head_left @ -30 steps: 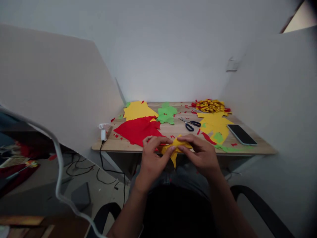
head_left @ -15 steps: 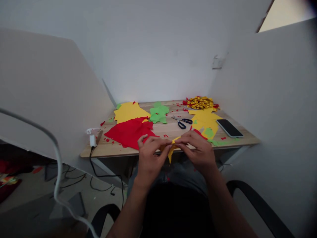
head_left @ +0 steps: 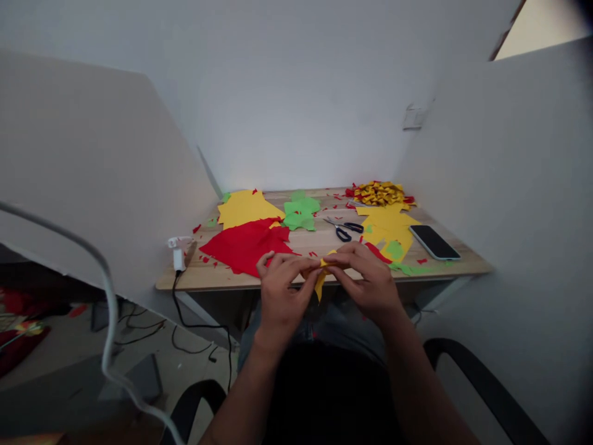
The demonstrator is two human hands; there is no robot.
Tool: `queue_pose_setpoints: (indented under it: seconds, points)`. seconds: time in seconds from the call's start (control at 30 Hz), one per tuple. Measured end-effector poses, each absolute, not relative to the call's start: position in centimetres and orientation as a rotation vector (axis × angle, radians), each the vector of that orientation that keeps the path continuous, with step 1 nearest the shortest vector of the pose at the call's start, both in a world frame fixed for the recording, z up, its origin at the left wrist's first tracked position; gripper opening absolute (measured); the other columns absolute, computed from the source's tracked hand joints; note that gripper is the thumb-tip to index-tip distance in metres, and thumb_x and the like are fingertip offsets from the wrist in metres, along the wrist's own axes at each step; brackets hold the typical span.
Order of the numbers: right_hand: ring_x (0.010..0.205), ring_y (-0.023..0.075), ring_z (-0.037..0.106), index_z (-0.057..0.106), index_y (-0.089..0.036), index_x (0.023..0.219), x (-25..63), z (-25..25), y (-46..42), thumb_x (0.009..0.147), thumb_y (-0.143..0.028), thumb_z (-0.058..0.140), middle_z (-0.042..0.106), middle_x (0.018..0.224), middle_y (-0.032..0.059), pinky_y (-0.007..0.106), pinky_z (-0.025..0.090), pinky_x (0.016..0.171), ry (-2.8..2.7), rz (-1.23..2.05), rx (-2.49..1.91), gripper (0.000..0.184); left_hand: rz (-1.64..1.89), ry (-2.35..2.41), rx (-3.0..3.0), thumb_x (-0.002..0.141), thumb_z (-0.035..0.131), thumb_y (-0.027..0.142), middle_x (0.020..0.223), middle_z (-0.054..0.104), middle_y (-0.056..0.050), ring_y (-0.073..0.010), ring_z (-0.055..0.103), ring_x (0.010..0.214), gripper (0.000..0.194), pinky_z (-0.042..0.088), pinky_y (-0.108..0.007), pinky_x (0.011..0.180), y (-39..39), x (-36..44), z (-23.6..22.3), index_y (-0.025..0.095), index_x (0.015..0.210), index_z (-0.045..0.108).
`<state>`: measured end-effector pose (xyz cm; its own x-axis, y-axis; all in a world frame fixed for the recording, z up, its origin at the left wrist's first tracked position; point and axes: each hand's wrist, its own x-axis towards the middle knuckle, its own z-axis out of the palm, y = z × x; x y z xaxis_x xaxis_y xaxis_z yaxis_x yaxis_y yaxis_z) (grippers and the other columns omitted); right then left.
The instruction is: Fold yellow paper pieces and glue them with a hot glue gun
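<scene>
Between my two hands, just in front of the table's near edge, is a small yellow piece of paper or cloth, with a pointed end hanging down. My left hand pinches it between thumb and forefinger. From the other side my right hand also pinches it, thumb against fingers. The fingertips nearly meet, and part of the piece is hidden by them. A red sheet lies beyond my left hand. Dark-handled scissors rest open on the table past my right hand.
On the wooden table lie yellow sheets, green pieces and red scraps. A heap of folded yellow and red pieces is at the back right. A phone lies at right, a white charger at left. Partitions flank the table.
The view has shifted slightly, so the table appears a little further right. My fingers have moved slightly on the yellow piece; both hands still pinch it.
</scene>
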<state>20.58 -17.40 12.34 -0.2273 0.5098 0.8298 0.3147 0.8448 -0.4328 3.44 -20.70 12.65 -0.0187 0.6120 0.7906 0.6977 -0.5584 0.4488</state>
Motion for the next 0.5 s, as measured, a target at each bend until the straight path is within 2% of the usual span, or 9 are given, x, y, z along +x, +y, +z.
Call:
queue_pose_setpoints:
  seconds: [0.07,0.3,0.5]
  points:
    - [0.087,0.0154,0.065,0.072,-0.021,0.107,20.68,12.29,-17.20,0.093,-0.013,0.067,0.066,0.089,0.0044,0.029,0.054,0.077,-1.876,0.129,-0.634,0.017,-1.623,-1.425,-2.139,0.086,0.076,0.018,0.089,0.078,0.004,-0.0168,0.067,0.084,0.011,0.031,-0.040,0.100,-20.86,3.37,12.82,0.027,0.092,0.073]
    - [0.081,0.0160,0.059,0.074,-0.020,0.094,20.63,12.46,-17.26,0.092,-0.009,0.066,0.062,0.083,0.0033,0.029,0.051,0.072,-1.869,-0.050,-0.652,0.014,-1.549,-1.426,-2.141,0.086,0.077,0.019,0.088,0.078,0.006,-0.0176,0.066,0.085,0.010,0.027,-0.043,0.103,-21.07,3.32,13.06,0.027,0.091,0.073]
    - [0.081,0.0144,0.063,0.076,-0.020,0.092,20.47,12.23,-17.27,0.091,-0.012,0.069,0.066,0.083,0.0028,0.026,0.050,0.074,-1.851,0.026,-0.689,0.011,-1.547,-1.465,-2.142,0.087,0.076,0.017,0.090,0.078,0.007,-0.0171,0.067,0.087,0.012,0.024,-0.043,0.105,-21.05,3.32,13.02,0.028,0.086,0.071]
